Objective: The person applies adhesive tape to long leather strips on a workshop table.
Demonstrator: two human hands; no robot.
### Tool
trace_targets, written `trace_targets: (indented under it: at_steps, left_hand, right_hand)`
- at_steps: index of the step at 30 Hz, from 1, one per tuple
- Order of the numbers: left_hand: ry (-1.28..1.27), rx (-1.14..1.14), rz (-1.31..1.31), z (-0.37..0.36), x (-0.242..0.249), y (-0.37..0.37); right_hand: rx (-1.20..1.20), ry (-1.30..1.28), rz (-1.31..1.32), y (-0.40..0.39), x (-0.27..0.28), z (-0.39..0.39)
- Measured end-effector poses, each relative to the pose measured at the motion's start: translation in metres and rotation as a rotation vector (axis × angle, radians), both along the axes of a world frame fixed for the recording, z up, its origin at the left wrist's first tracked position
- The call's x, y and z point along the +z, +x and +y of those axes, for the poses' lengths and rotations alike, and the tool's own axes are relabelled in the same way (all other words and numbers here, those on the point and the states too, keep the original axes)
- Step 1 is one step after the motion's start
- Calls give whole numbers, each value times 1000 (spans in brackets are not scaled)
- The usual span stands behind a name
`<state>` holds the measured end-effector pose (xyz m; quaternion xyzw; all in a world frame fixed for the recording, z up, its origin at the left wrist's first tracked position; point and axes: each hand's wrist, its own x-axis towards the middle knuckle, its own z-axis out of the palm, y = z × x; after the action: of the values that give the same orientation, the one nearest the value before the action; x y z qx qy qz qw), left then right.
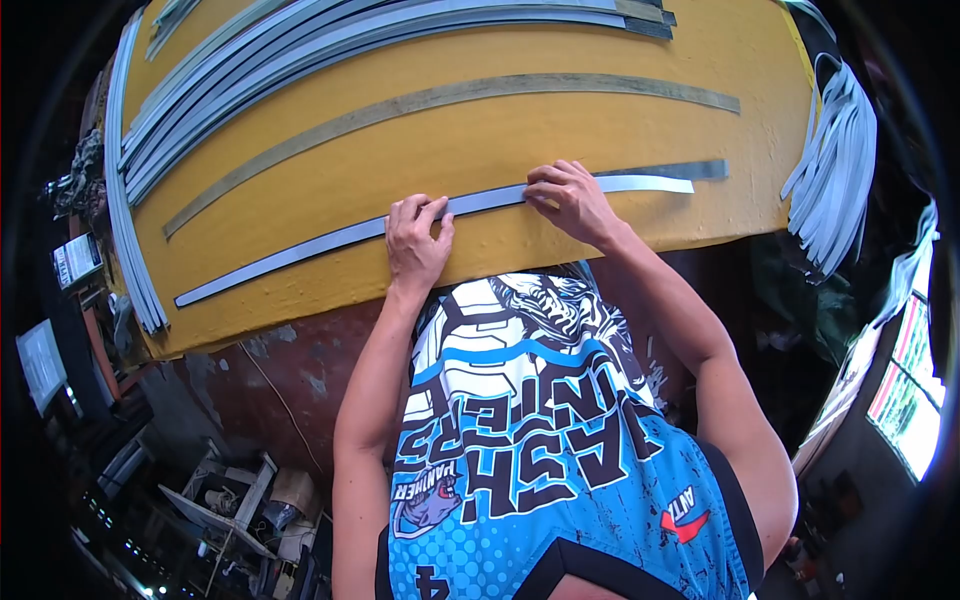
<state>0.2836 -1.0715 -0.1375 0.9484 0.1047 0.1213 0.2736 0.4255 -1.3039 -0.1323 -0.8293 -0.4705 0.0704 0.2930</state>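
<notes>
A long white strip lies lengthwise over a dark grey strip on the yellow tabletop. Midway along the strips, my left hand has its fingers curled with the thumb and fingertips on the white strip. Farther right, my right hand pinches the same strip, fingers bent over its edge. Beyond that hand the white end angles away from the grey strip, so both ends show apart. What lies directly under my fingertips is hidden.
A single olive-grey strip curves across the yellow table farther back. Stacked grey and white strips fill the back left, and others run along the left edge. A bundle of pale strips hangs off the right edge.
</notes>
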Motion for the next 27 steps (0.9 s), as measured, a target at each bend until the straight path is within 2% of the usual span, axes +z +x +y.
trace_targets:
  at_steps: [4, 19, 22, 27]
  left_hand:
    - [58, 17, -31, -11, -5, 1]
    - [-38, -99, -143, -65, -11, 36]
    - [-41, -100, -111, -65, -11, 37]
    - [-43, -114, -91, -67, -6, 39]
  right_hand:
    - [-14, 3, -8, -1, 0, 1]
    - [-69, 64, -16, -5, -2, 1]
    - [-143, 38, 28, 3, 6, -18]
    - [-112, -68, 2, 29, 29, -62]
